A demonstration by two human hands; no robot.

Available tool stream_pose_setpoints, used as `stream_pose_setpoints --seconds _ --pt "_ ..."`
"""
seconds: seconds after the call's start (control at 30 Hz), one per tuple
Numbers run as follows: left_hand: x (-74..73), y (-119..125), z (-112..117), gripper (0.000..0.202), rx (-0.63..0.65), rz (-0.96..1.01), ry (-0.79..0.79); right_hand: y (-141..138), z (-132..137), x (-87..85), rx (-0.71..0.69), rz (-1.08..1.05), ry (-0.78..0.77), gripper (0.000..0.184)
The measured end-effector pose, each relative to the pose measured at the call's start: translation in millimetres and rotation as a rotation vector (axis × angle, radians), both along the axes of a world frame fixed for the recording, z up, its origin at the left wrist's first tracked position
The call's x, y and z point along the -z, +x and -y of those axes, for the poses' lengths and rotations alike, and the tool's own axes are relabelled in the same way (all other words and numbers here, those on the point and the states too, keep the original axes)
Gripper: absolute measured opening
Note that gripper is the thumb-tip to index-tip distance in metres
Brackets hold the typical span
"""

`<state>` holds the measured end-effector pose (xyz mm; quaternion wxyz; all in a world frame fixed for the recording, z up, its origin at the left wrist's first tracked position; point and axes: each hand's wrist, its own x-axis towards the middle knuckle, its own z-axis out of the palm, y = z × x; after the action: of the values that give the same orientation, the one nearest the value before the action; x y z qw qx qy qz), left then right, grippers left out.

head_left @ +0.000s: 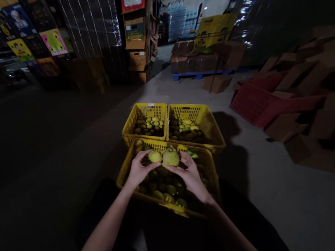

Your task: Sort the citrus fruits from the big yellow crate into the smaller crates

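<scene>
My left hand (138, 169) is closed around a small round yellow-green citrus fruit (155, 156), thumb below and fingers above. Beside it, my right hand (190, 174) grips a larger greenish citrus fruit (170, 157) with a knobbly top. Both fruits are held close together over the near yellow crate (212, 169), which contains many green fruits (170, 190), partly in shadow. Behind it stand two more yellow crates, the left one (128, 133) with small yellowish fruits (154, 122) and the right one (214, 129) with yellow and darker fruits (188, 125).
On the right, a red crate (255, 107) lies among a heap of cardboard boxes (301, 77). A blue pallet (190, 75) carries boxes farther back. Stacked cartons (135, 38) and printed fruit boxes (24, 50) rise behind. The grey floor (273, 193) is dimly lit.
</scene>
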<state>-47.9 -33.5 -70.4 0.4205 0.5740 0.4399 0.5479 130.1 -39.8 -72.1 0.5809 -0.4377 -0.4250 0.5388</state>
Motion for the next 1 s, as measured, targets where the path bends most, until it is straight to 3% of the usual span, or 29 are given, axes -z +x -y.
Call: stream_pose_setpoints --seconds 0.3,0.47,0.73,1.0 --pt "-16.9 -4 4 0.043 0.025 0.328 -0.223 4 2 -6.0 -0.106 -0.154 -0.026 0.045" --pt "-17.2 -4 6 0.041 0.06 0.473 -0.322 7 4 -11.1 -0.176 -0.276 -0.049 0.033" --pt "-18.2 0 6 0.052 0.046 0.438 -0.388 4 0 -8.9 -0.191 -0.333 -0.135 0.023" --pt "-17.2 2 8 0.051 -0.01 0.306 -0.35 0 2 -4.8 -0.206 -0.206 -0.119 0.027"
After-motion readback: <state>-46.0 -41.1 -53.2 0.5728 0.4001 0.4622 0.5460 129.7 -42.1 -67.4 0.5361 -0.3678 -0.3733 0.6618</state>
